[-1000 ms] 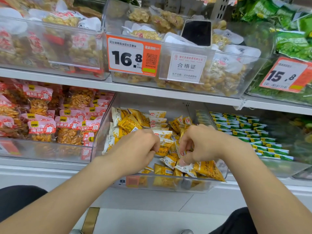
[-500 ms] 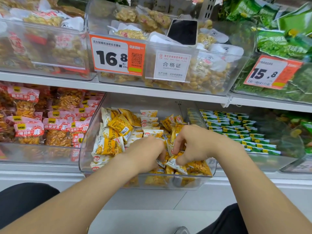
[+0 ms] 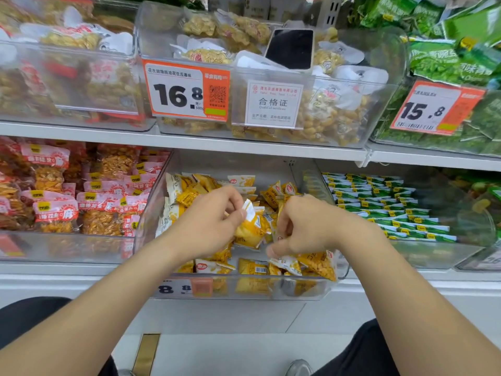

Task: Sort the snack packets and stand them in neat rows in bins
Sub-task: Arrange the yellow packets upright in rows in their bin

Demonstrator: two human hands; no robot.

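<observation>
The left hand [image 3: 208, 226] pinches a yellow packet [image 3: 253, 230] by its white edge, above the clear bin [image 3: 155, 213] of loose packets [image 3: 253, 267]; the right hand [image 3: 306, 226] curls just beside it, its grip unclear; green packets [image 3: 379, 207] stand in rows next door.

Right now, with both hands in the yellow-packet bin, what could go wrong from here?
1. Some packets lean over the front right rim of the bin; the right hand just above could nudge them onto the floor.
2. The left hand pinches a yellow packet above a jumbled heap; released there, it would likely fall flat rather than stand in a row.
</observation>
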